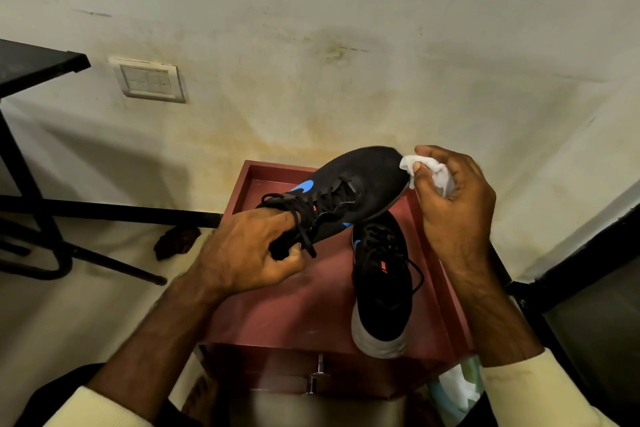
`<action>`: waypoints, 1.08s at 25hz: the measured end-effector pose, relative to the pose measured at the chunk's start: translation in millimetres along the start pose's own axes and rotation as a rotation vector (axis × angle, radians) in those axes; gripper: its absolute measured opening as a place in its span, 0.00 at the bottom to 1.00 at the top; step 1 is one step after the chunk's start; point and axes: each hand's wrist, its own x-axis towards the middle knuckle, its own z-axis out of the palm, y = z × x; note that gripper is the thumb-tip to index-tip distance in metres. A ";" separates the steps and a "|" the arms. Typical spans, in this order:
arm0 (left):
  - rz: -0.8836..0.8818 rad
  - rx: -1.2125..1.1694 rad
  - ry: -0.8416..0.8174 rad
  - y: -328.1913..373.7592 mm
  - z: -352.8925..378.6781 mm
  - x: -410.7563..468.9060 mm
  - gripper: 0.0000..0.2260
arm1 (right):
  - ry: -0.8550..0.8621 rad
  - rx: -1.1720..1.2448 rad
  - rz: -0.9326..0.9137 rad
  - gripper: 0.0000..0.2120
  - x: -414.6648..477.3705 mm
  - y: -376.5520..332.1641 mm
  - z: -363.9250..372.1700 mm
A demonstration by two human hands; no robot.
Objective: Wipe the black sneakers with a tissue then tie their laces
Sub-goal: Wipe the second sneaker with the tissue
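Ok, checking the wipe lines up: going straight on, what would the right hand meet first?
Probably the toe of the lifted black sneaker; the tissue in the right hand looks nearly against it.

Two black sneakers are counted: a lifted sneaker [363, 177] and a second sneaker [381, 295] on the cabinet. One white tissue [434, 173] is seen. Two hands are shown, a left hand [249, 253] and a right hand [453, 198], along with two pale sleeves, a left sleeve [90, 406] and a right sleeve [540, 388]. One red-brown cabinet [294, 315] is counted, fitted with one metal handle [316, 376]. One switch plate [149, 80] is seen on the wall. One black table [34, 62], one dark brown lump [176, 241] on the floor and one pale packet [457, 388] are also counted.
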 end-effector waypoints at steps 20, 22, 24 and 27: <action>0.384 0.385 -0.098 15.6 28.7 -4.1 0.12 | -0.316 -0.284 0.107 0.12 11.1 -17.4 10.7; 0.401 0.375 -0.094 18.2 30.1 -3.4 0.12 | -0.360 -0.291 0.080 0.12 10.6 -26.7 15.9; 0.419 0.357 -0.071 20.2 31.5 -1.5 0.12 | -0.446 -0.337 0.063 0.12 12.7 -37.9 23.7; 0.427 0.323 -0.056 20.3 34.8 -0.2 0.14 | -0.648 -0.454 0.087 0.11 21.1 -56.9 43.3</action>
